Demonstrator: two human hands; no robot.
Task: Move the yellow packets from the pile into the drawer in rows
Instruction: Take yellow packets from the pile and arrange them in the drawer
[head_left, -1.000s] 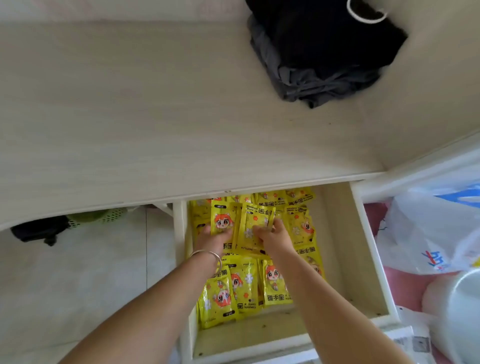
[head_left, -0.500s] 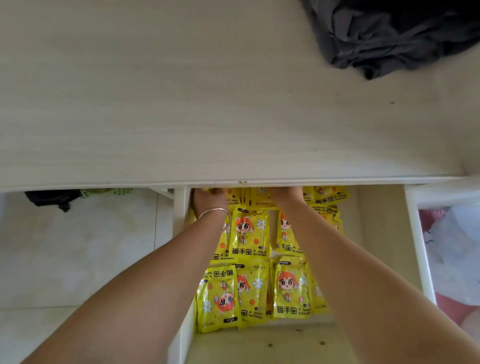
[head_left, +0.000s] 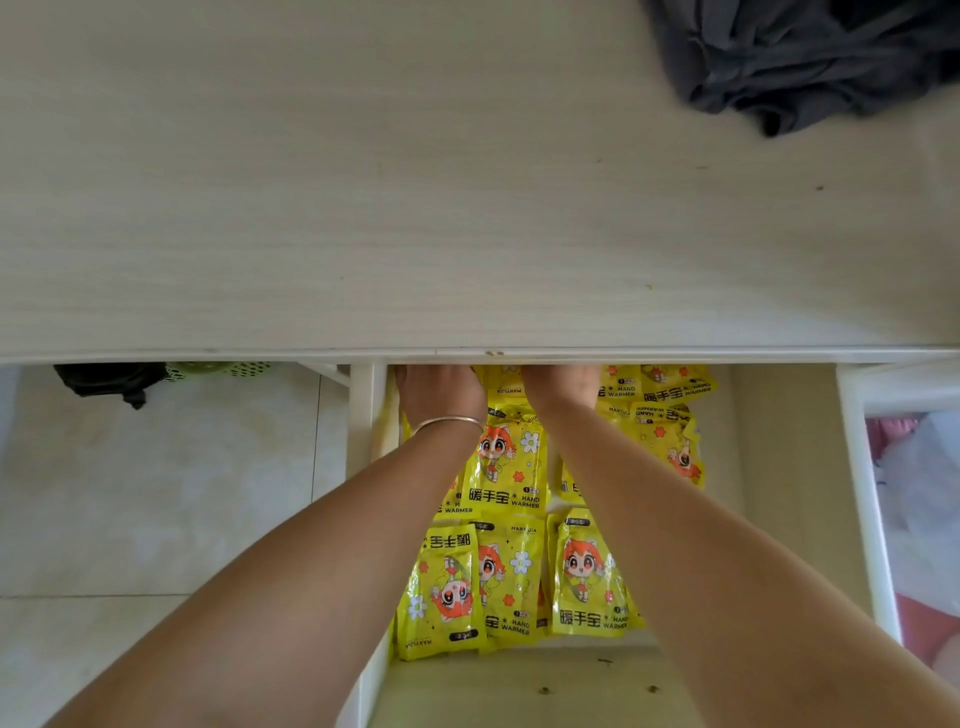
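Yellow hand-warmer packets (head_left: 511, 582) with a cartoon fox figure lie in rows on the floor of the open white drawer (head_left: 789, 493). A looser heap of the same packets (head_left: 660, 410) sits at the drawer's back right. Both arms reach deep into the drawer. My left hand (head_left: 441, 395), with a silver bangle at the wrist, and my right hand (head_left: 561, 387) go under the desk's front edge, which hides all their fingers. Whether either hand holds a packet cannot be seen.
The pale wooden desk top (head_left: 415, 182) overhangs the drawer's back. A dark grey cloth (head_left: 800, 57) lies at its far right. Tiled floor (head_left: 156, 493) shows to the left with a black object (head_left: 109, 379) and a green basket (head_left: 218, 368) under the desk. White bags (head_left: 930, 493) lie right of the drawer.
Both hands moved from the middle of the drawer to its back, under the desk edge. The view tilted down and closer, so the desk edge now covers the fingers.
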